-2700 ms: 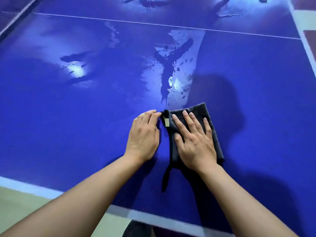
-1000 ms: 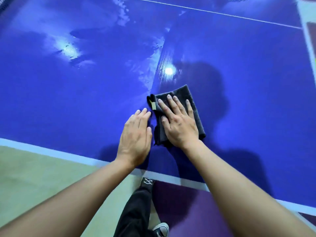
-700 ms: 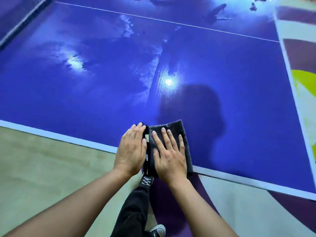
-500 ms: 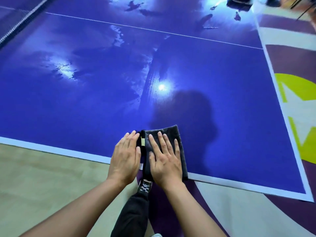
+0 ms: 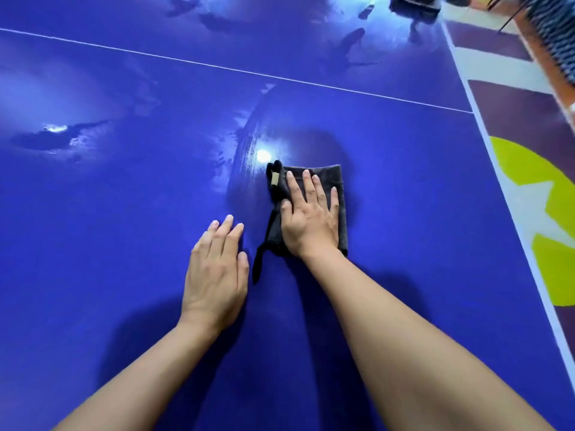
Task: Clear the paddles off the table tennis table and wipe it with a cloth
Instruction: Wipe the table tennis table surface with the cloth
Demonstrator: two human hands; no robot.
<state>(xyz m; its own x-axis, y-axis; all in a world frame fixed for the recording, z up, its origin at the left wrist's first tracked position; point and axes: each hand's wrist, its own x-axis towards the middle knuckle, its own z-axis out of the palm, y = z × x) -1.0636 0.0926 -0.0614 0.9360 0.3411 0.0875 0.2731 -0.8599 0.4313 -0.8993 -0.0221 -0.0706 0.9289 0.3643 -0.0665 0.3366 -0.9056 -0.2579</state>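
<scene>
The right hand is laid flat, fingers spread, on the folded dark cloth, which is pinned against the blue worktop by palm pressure rather than gripped. The left hand is laid open and flat on the bare worktop just beside the cloth; nothing is held in it, and it appears to serve as a brace.

The cloth is judged to be soft, light and limp. It is best controlled by downward pressure across its middle, as shown; a pinch at one corner would likely let the folds open. A small tan label is seen at its far left corner, and a loose strip is trailed from its near left edge.

The worktop looks smooth and glossy, so the cloth is expected to slide easily. Pale smeared patches are visible to the left and beyond the white line; these areas are judged not yet wiped.

No paddles are seen on the visible surface. A dark object stands at the far right corner, too cut off to identify. Nothing is seen obstructing the path around the cloth.
</scene>
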